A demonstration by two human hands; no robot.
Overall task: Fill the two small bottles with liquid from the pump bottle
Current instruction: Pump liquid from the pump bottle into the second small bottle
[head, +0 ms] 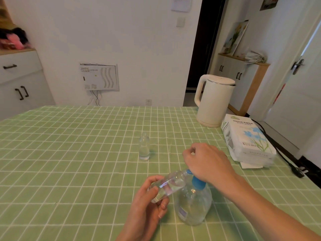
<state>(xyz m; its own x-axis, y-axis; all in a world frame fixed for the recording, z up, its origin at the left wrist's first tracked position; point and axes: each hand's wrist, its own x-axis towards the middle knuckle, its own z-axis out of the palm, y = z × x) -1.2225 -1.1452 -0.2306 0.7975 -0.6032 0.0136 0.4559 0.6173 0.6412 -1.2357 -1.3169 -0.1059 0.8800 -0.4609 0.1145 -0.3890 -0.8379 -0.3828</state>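
A clear pump bottle (pixel 192 204) with a blue pump head stands on the green checked tablecloth near the front. My right hand (pixel 206 162) rests on top of the pump head, fingers loosely curled, hiding most of it. My left hand (pixel 147 202) grips a small clear bottle (pixel 166 186), tilted with its mouth toward the blue nozzle. A second small clear bottle (pixel 144 146) stands upright farther back, apart from both hands, with some clear liquid in it.
A cream electric kettle (pixel 213 101) stands at the back right of the table (pixel 69 153). Beside it lies a white tissue paper pack (pixel 246 138). A black power cord (pixel 284 160) runs along the right edge.
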